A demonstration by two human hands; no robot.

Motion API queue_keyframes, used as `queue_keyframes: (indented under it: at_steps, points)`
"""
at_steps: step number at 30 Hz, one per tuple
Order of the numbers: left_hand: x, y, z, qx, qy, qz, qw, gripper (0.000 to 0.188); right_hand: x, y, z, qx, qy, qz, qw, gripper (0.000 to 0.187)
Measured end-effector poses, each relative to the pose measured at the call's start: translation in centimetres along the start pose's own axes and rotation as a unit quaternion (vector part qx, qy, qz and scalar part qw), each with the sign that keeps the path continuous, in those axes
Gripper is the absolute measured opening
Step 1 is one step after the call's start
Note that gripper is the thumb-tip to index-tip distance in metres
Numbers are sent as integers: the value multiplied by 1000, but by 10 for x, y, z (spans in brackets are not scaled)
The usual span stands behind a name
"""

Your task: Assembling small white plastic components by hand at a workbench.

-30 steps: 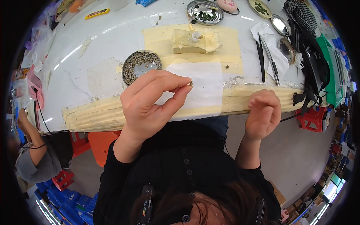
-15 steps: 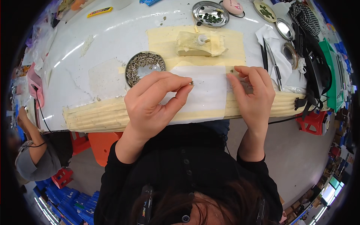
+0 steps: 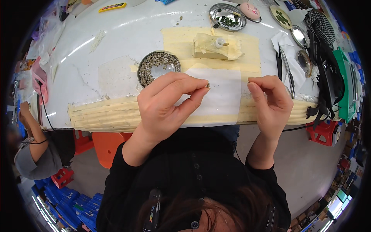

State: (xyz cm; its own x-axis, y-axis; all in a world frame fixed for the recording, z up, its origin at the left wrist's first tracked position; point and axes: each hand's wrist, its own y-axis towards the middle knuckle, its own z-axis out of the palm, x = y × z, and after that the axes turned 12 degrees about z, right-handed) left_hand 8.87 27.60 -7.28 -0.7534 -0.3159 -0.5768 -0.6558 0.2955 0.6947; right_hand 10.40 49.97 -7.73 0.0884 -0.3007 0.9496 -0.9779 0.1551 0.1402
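My left hand (image 3: 168,102) is closed in a pinch over the white paper sheet (image 3: 222,102). Between its thumb and forefinger tips sits a tiny brownish metallic piece (image 3: 208,85), too small to make out in detail. To the right, over the sheet's right edge, my right hand (image 3: 272,104) has thumb and forefinger brought together; what they hold, if anything, cannot be made out. Partly behind my left hand stands a round metal dish (image 3: 180,66) with many small grey-brown metallic pieces (image 3: 146,69) in it. A few dark specks lie on the sheet.
Beyond the sheet is a tape-covered block (image 3: 205,52) with a small white cup (image 3: 220,42) on it. Farther back, a metal plate (image 3: 241,28) holds dark green pieces. Tweezers (image 3: 288,73) lie on white tissue at right. Another person's arm (image 3: 34,123) shows at far left.
My right thumb and forefinger have closed together from slightly apart. The left hand keeps its pinch on the tiny piece. The whole view has shifted a little.
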Motion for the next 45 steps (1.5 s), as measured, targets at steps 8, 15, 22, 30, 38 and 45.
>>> queue_keyframes:
  at_steps: [8,15,22,30,38,45]
  points:
    - [2,0,0,-22,-27,8,999,17,-2,-7,3,125,355,158,913,14]
    - [-3,-2,-2,-15,-39,-29,999,17,-4,-5,11,188,520,230,801,19]
    - [-3,-2,-3,-18,-43,-32,998,16,-8,-3,12,213,619,276,704,21]
    - [-3,-3,-3,-22,-43,-29,998,16,-3,-9,16,214,547,254,768,20]
    - [0,-2,-3,-24,-36,-1,999,17,-7,-12,15,205,468,206,835,18]
    - [-1,-1,-3,-22,-40,-4,999,17,-4,-11,15,192,421,181,868,15]
